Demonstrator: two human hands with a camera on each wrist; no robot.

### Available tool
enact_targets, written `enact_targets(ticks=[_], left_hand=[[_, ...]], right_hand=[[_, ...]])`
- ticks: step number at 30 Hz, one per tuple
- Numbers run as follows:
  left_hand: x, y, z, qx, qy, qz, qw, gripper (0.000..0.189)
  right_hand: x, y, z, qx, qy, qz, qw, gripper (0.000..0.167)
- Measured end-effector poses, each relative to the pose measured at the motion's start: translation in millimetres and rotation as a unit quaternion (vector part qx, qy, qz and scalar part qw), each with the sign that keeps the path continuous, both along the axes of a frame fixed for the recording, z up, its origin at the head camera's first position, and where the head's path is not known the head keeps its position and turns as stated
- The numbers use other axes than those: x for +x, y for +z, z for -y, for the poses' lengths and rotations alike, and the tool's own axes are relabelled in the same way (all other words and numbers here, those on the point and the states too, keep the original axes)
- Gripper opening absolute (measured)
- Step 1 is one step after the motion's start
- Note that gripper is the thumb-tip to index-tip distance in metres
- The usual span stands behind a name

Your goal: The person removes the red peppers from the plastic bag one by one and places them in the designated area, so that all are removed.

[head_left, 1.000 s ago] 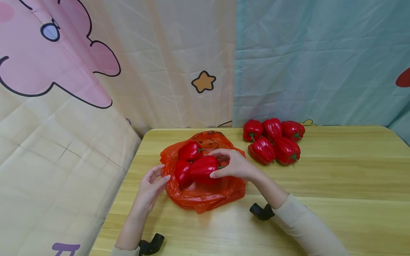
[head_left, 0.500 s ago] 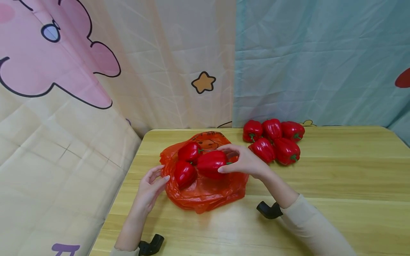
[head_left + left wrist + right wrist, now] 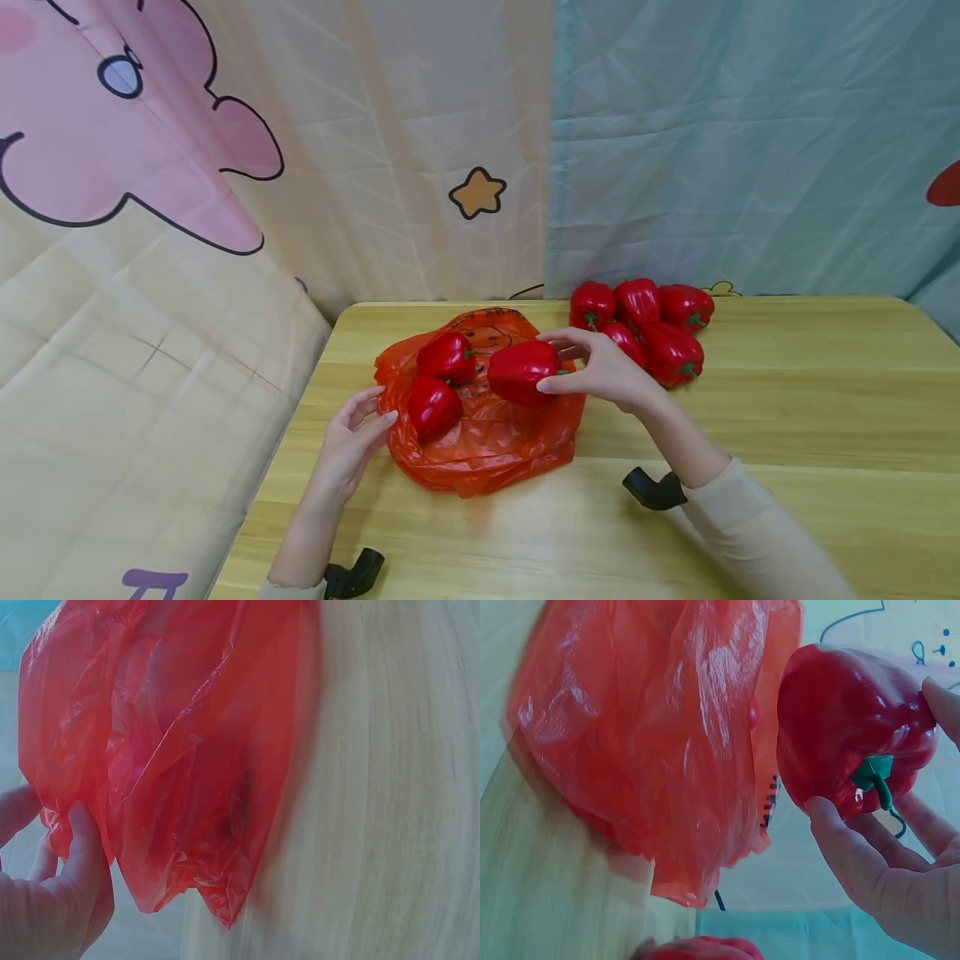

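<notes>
My right hand point(image 3: 600, 367) grips a red bell pepper point(image 3: 522, 372) by its stem end, above the right part of an orange-red plastic bag point(image 3: 495, 450). In the right wrist view, thumb and fingers hold the pepper point(image 3: 855, 720) around its green stem, clear of the bag point(image 3: 645, 735). Two more bell peppers lie inside the bag's left part, an upper pepper point(image 3: 446, 357) and a lower pepper point(image 3: 433, 407). At the bag's left rim, my left hand point(image 3: 352, 437) pinches the plastic; the left wrist view shows its fingers on the crumpled bag edge point(image 3: 56, 825).
Several red bell peppers point(image 3: 671, 354) sit clustered at the back of the wooden table point(image 3: 810, 417), right of the bag. A printed cloth point(image 3: 480, 100) hangs behind the table, another along its left side. Black camera mounts are on both wrists.
My right hand has lifted the bell pepper away from the other two and carried it rightward and up. The left hand has stayed at the bag's rim.
</notes>
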State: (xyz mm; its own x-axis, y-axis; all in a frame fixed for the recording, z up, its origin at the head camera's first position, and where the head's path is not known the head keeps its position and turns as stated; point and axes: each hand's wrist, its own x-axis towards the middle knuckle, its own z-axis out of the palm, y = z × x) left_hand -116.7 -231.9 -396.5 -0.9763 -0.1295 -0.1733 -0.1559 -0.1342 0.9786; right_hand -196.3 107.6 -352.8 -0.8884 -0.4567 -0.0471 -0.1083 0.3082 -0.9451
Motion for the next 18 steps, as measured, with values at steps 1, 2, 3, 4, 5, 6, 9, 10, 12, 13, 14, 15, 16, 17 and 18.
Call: enact_targets(ticks=[1,2,3,4,5,6,9,10,12,13,14,15,16,17,18], left_hand=[[0.1,-0.1,0.2,0.0,0.0,0.0,1.0,0.044],[0.2,-0.1,0.3,0.0,0.0,0.001,1.0,0.044],[0.2,-0.2,0.5,0.0,-0.001,0.001,1.0,0.045],[0.1,-0.3,0.6,-0.001,-0.001,0.0,1.0,0.045],[0.0,-0.3,0.8,-0.002,-0.001,0.001,1.0,0.045],[-0.1,-0.3,0.9,-0.003,-0.001,0.001,1.0,0.045],[-0.5,0.1,1.3,-0.002,-0.002,0.002,1.0,0.045],[-0.7,0.2,1.5,-0.002,-0.002,0.002,1.0,0.045],[-0.9,0.4,2.0,0.0,-0.002,0.002,1.0,0.045],[-0.9,0.4,2.4,0.0,-0.002,0.003,1.0,0.045],[-1.0,0.5,2.7,0.0,-0.002,0.003,1.0,0.045],[-0.9,0.6,3.0,-0.001,-0.002,0.004,1.0,0.045],[-0.9,0.5,3.3,-0.003,-0.002,0.003,1.0,0.045],[-0.8,0.4,3.6,-0.005,-0.002,0.003,1.0,0.045],[-0.6,0.2,3.9,-0.006,-0.002,0.002,1.0,0.045]], right_hand=[[-0.2,0.7,-2,0.0,-0.001,-0.001,1.0,0.062],[-0.9,1.0,-4,0.002,-0.003,-0.002,1.0,0.062],[-1.2,1.7,-6,0.004,-0.005,-0.005,1.0,0.063],[-1.6,2.4,-9,0.005,-0.007,-0.007,0.9999,0.063],[-1.9,3.2,-11,0.005,-0.01,-0.01,0.9999,0.063],[-2.3,3.8,-14,0.005,-0.014,-0.013,0.9998,0.064],[-3.2,5.6,-21,0.009,-0.024,-0.024,0.9994,0.063],[-3.4,6.1,-24,0.01,-0.028,-0.026,0.9992,0.062],[-3.9,6.7,-30,0.016,-0.036,-0.029,0.9988,0.063],[-4.0,7.1,-33,0.02,-0.039,-0.03,0.9986,0.063],[-4.0,7.5,-36,0.025,-0.042,-0.031,0.9983,0.063],[-4.1,8.1,-39,0.03,-0.046,-0.031,0.998,0.064],[-4.1,8.8,-42,0.034,-0.049,-0.03,0.9977,0.064],[-4.2,9.3,-44,0.038,-0.052,-0.032,0.9974,0.065],[-4.2,10.0,-47,0.042,-0.056,-0.032,0.997,0.065]])
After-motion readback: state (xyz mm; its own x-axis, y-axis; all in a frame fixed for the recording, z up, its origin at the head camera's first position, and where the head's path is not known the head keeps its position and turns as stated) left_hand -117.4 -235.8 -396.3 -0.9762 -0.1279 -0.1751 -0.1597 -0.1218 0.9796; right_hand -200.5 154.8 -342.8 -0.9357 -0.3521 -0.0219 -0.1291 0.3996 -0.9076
